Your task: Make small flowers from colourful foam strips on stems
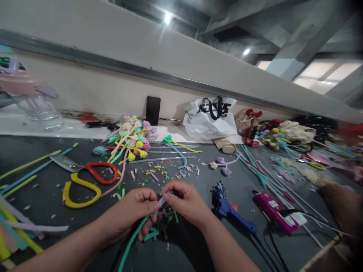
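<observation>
Green stem (pixel 129 243), bottom beyond view

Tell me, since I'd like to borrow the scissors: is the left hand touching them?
Apart: the head view shows bare dark table between the left hand and the scissors.

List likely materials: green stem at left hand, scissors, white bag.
Green stem: perhaps fibre; matte, no shine.
Scissors: blades likely metal, grey sheen; handles probably plastic, smooth red and yellow.
White bag: maybe thin plastic or coated fabric; creased, faint sheen.
</observation>
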The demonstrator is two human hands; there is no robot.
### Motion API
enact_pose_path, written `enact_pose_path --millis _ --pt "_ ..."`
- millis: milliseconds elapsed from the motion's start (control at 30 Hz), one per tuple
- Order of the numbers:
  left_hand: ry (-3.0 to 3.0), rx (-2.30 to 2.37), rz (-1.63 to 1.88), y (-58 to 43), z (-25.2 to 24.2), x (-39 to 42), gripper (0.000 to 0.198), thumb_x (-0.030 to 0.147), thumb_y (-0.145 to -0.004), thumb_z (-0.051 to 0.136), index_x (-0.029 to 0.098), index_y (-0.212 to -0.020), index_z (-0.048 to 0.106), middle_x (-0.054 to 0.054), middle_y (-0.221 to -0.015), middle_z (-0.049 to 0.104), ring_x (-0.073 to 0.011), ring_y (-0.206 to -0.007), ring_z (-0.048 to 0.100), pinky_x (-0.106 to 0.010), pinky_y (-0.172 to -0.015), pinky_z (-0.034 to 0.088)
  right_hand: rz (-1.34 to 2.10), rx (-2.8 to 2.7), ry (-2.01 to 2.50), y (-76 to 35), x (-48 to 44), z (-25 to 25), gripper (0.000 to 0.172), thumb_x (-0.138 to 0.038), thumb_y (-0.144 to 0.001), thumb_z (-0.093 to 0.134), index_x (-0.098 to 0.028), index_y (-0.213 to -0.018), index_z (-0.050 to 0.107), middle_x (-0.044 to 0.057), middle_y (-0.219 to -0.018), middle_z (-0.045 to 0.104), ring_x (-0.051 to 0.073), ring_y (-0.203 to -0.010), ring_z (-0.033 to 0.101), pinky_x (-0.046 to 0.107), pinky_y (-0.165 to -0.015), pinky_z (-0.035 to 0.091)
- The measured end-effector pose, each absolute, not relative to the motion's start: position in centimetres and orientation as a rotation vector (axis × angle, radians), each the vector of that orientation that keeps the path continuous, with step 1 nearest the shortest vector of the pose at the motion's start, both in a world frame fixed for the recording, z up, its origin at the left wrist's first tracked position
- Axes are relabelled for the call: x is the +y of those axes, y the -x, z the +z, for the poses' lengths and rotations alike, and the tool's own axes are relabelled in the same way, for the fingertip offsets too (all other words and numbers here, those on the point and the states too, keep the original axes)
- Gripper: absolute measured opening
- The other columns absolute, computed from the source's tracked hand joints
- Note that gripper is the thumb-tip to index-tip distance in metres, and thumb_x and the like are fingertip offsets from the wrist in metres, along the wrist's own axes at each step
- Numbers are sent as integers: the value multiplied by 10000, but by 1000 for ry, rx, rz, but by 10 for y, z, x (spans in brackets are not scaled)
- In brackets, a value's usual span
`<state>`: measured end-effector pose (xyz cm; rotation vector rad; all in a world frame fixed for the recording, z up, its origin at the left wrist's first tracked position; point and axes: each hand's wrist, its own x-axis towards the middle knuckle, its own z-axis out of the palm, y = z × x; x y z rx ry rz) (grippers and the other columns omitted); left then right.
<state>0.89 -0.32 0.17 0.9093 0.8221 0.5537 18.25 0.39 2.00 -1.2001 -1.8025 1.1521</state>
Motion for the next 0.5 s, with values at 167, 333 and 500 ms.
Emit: enact_pose_path --millis 167,333,500 --pt "-868 706 625 -3 -3 0 210 323 -761 586 160 -675 484 40 -508 550 -29 -294 394 -120 -276 279 1198 -1583 1074 -185 8 17 201 -361 -797 561 -217 -922 625 18 -796 606 149 -743 552 268 -695 431" --pt "-780 615 708 7 -3 9 194 270 -770 583 168 -667 455 52 -536 521 -14 -300 341 -117 -270 248 900 -1585 1369 -182 22 16 163 -282 -844 453 -192 -923 562 9 -752 583 128 -639 551 260 -632 447" --pt "-664 571 800 12 -5 17 156 244 -779 575 174 -715 451 61 -586 480 -1 -339 314 -99 -281 188 644 -1947 1597 -165 40 17 164 -96 -743 489 -190 -788 616 14 -706 608 153 -668 549 275 -640 410"
